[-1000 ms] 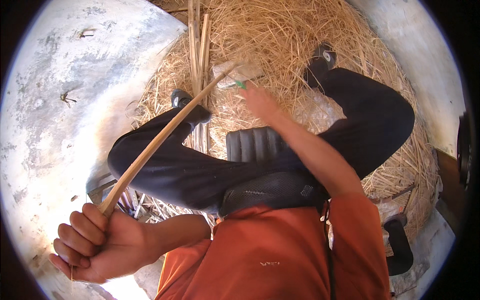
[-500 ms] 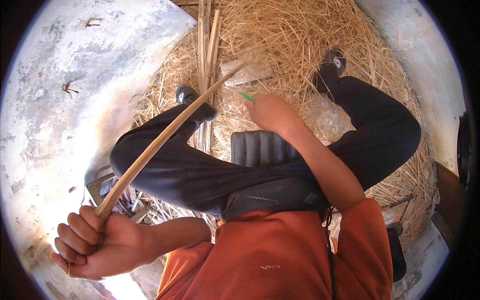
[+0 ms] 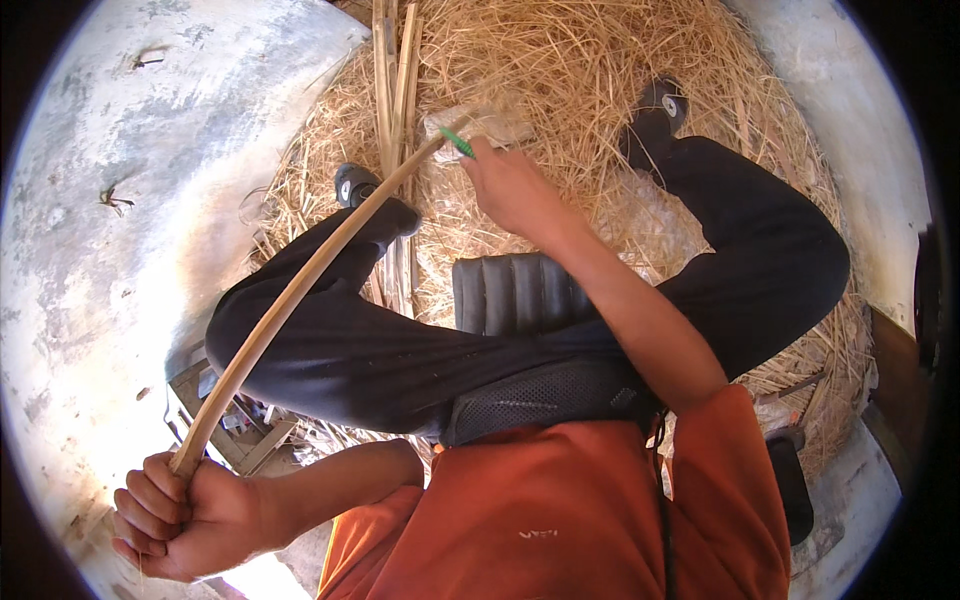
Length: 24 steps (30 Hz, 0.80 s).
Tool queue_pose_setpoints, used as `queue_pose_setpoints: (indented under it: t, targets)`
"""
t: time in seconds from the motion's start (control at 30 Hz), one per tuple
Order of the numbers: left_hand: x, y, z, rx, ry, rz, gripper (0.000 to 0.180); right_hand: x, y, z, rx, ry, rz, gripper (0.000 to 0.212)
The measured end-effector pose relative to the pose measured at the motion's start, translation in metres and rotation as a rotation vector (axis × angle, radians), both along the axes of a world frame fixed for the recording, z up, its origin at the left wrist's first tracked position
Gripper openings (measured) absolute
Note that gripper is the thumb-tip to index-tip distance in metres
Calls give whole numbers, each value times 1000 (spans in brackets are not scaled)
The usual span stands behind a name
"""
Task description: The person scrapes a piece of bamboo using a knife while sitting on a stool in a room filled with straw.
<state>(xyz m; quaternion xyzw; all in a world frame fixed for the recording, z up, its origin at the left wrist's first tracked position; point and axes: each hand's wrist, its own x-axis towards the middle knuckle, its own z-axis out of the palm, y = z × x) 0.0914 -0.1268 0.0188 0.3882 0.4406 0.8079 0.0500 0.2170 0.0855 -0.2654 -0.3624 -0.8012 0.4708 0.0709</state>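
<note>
As I look down through the head view from my distant seat, a long, slender, tan wooden-looking strip (image 3: 300, 285) runs slantwise across the frame, its long axis climbing with a gentle bow from the lower left to the upper centre. The grip of the left hand (image 3: 195, 520), at the lower left, is curled fully round the strip's near end, so the length extends up and to the right from it. At the upper centre, the right hand (image 3: 515, 190) has a narrow grip, pinched about a small, slim, bright green implement (image 3: 456, 142); I cannot make out a blade on it. The relation I watch is here: the strip's far end lies just beside the right hand, up and to the left of its fingers, with the green implement angled across it. I cannot tell whether the two touch. Lower down, the strip crosses over the black-trousered left leg (image 3: 330, 345), resting or not, I can't say. A black, ribbed, padded piece (image 3: 520, 295) sits at the centre, while a pale, flat slab (image 3: 505, 132) and loose golden straw (image 3: 570, 60) lie beyond the right hand.
</note>
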Motion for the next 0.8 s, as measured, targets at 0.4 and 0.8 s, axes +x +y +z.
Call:
queue_pose_setpoints:
  t: [0.4, 0.8]
  targets:
    - [1, 0, 10, -35, -30, -54, 38, 50, -7, -165, 112, -428, 82, 30]
    - [13, 7, 3, 11, -64, -16, 39, -8, 4, 26, -173, 40, -128, 34]
